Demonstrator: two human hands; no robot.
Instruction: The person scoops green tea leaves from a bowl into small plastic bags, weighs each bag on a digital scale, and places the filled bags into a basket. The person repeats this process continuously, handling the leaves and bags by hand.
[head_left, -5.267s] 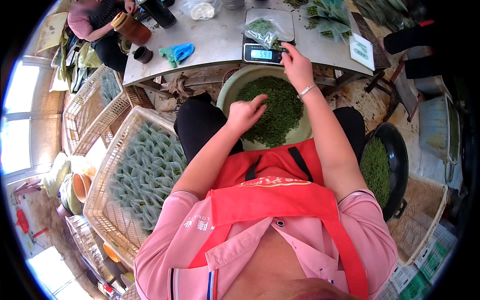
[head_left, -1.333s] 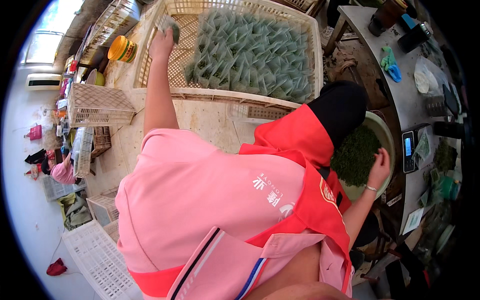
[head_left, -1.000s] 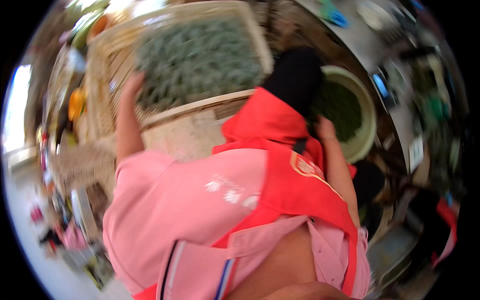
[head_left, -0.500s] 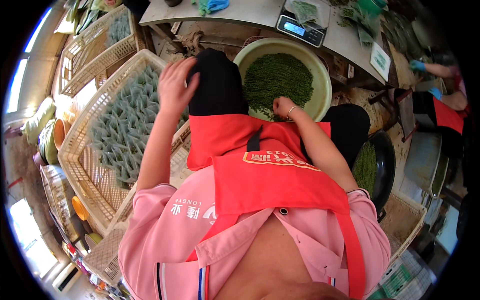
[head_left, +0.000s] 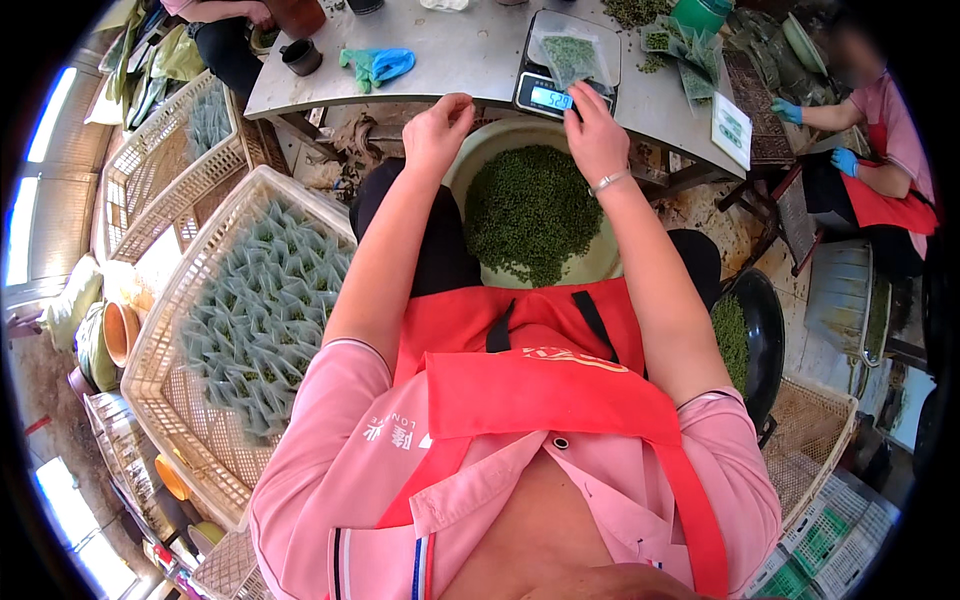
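My right hand (head_left: 597, 135), with a bracelet at its wrist, reaches to the near edge of a digital scale (head_left: 548, 95). Its fingers stretch toward the lower end of a clear bag (head_left: 572, 60) of small green berries lying on the scale; whether they touch it is unclear. My left hand (head_left: 438, 130) hovers by the table's front edge, its fingertips pressed together; I cannot make out anything between them. Below both hands, between my knees, a large pale green basin (head_left: 605, 245) holds a heap of small green berries (head_left: 540, 215) resembling green peppercorns.
On my left, a plastic crate (head_left: 150, 350) holds many filled clear bags (head_left: 265, 320). Blue gloves (head_left: 380, 66) and a dark cup (head_left: 301, 57) lie on the metal table (head_left: 450, 65). A black pan (head_left: 765, 345) stands on my right. A gloved co-worker (head_left: 890, 160) sits at the far right.
My right hand has risen from the berries in the basin to the scale. My left hand has moved right, from beside my left knee toward the table edge, its fingers now closed.
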